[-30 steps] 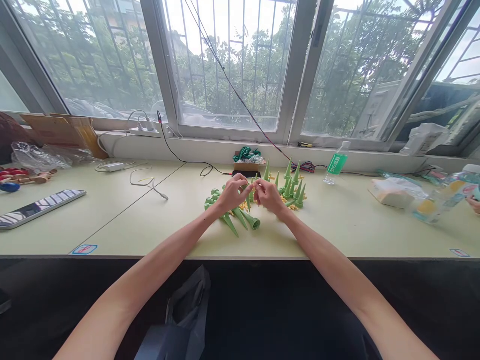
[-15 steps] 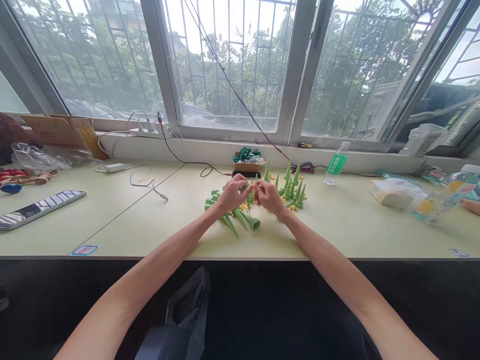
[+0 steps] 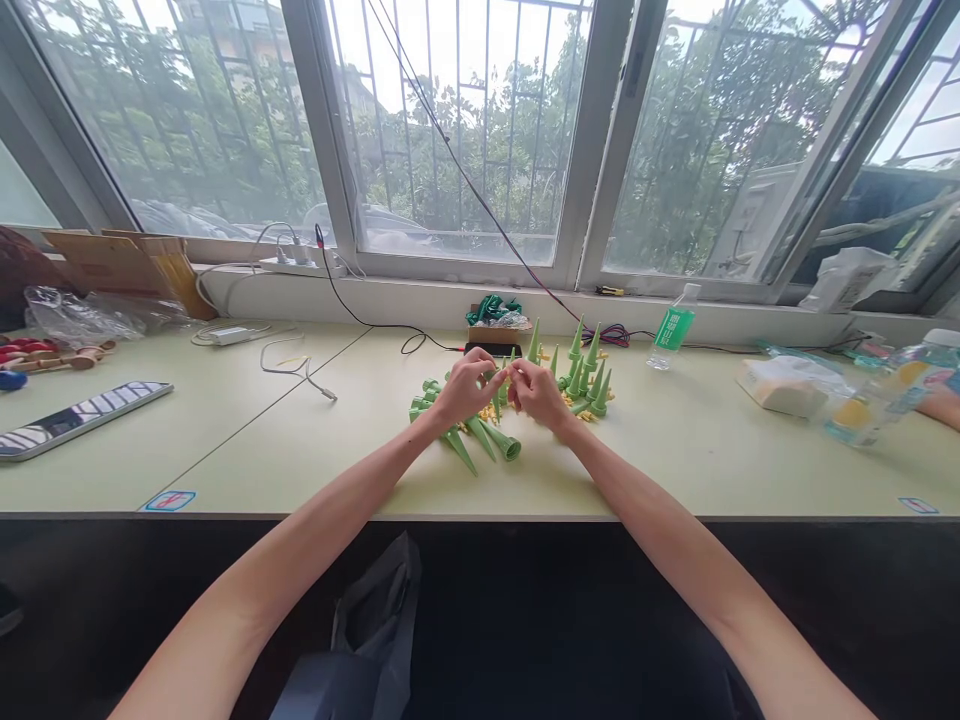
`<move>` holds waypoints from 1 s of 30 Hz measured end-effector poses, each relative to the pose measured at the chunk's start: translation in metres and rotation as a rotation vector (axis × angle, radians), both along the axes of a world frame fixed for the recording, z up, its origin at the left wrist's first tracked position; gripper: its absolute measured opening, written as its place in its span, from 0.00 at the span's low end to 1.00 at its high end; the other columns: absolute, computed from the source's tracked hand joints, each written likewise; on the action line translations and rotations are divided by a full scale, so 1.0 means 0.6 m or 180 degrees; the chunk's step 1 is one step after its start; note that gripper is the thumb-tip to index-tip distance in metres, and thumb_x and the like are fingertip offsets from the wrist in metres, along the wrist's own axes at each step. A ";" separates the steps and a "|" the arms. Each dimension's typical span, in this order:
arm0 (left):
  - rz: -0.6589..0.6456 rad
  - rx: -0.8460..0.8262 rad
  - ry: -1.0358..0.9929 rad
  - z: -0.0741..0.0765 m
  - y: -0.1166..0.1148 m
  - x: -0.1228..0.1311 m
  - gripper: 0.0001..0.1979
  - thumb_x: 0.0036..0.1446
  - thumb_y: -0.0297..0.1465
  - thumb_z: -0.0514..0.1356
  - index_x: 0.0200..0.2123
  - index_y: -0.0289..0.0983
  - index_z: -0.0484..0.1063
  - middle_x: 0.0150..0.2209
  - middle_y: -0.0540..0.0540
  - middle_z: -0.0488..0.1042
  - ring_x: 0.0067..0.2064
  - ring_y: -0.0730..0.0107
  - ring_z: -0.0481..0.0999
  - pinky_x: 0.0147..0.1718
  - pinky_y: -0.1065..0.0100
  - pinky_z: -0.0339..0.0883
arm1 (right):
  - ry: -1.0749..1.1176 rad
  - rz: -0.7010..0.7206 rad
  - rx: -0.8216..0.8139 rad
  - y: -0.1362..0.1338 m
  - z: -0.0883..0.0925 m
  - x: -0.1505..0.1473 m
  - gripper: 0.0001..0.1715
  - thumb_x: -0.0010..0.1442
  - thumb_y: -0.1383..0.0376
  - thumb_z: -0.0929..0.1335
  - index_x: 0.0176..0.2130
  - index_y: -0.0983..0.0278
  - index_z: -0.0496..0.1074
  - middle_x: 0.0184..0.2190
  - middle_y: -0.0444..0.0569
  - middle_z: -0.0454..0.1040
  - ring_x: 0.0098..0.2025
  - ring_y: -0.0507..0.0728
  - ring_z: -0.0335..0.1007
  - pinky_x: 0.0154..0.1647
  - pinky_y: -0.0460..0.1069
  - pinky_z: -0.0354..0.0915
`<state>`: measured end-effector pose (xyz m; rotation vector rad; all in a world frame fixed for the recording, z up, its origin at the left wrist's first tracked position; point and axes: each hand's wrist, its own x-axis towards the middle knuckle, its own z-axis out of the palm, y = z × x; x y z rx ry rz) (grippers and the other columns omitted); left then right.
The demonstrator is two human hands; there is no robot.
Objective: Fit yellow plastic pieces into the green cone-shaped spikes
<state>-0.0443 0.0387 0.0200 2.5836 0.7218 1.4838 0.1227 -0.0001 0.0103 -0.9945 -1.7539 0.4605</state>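
Note:
My left hand (image 3: 471,386) and my right hand (image 3: 535,390) meet fingertip to fingertip above a group of green cones and small yellow pieces. Both hands are pinched closed; what lies between the fingertips is too small to make out. Several green cones (image 3: 592,372) stand upright beyond and right of my right hand, with yellow pieces (image 3: 589,414) around their bases. Other green cones (image 3: 501,441) lie on their sides in front of and left of my left hand. My hands hide part of the group.
Behind my hands are a black phone (image 3: 480,349) and a small box (image 3: 496,332). A labelled bottle (image 3: 672,328) stands back right; a tissue pack (image 3: 787,388) and larger bottle (image 3: 892,400) are right, near another person's hand (image 3: 942,404). A tablet (image 3: 86,418) and cables (image 3: 300,370) lie left.
My hands stay almost in place, fingertips still together. At the far left, the blue ball has shifted left, and the other person's hand at the right edge has moved slightly.

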 end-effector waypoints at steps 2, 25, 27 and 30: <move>0.0019 0.0021 0.0001 0.000 -0.001 0.000 0.19 0.63 0.43 0.59 0.26 0.35 0.72 0.35 0.44 0.71 0.32 0.73 0.71 0.28 0.70 0.70 | 0.0007 0.0001 0.0013 0.001 -0.001 0.000 0.14 0.67 0.60 0.59 0.32 0.61 0.66 0.18 0.40 0.69 0.15 0.50 0.65 0.19 0.45 0.61; 0.0233 0.0084 -0.0152 0.001 -0.001 0.000 0.22 0.63 0.45 0.58 0.23 0.36 0.73 0.35 0.43 0.73 0.34 0.70 0.73 0.34 0.66 0.71 | 0.0018 -0.0043 -0.0002 0.002 -0.004 -0.003 0.20 0.69 0.52 0.59 0.33 0.61 0.66 0.20 0.42 0.71 0.17 0.50 0.65 0.21 0.45 0.62; 0.0284 0.0029 -0.0205 0.001 0.000 0.000 0.22 0.62 0.45 0.59 0.23 0.36 0.74 0.35 0.43 0.73 0.34 0.70 0.73 0.33 0.67 0.71 | 0.0004 -0.0031 0.0020 0.001 -0.003 -0.003 0.20 0.69 0.51 0.59 0.33 0.61 0.66 0.21 0.43 0.72 0.18 0.50 0.66 0.22 0.45 0.63; 0.0359 -0.0072 -0.0312 0.001 0.002 0.000 0.22 0.62 0.46 0.59 0.24 0.36 0.75 0.35 0.43 0.73 0.34 0.70 0.73 0.30 0.68 0.70 | -0.0041 0.0002 0.0088 0.002 -0.003 -0.003 0.19 0.68 0.51 0.60 0.36 0.62 0.67 0.23 0.43 0.72 0.19 0.50 0.66 0.24 0.45 0.63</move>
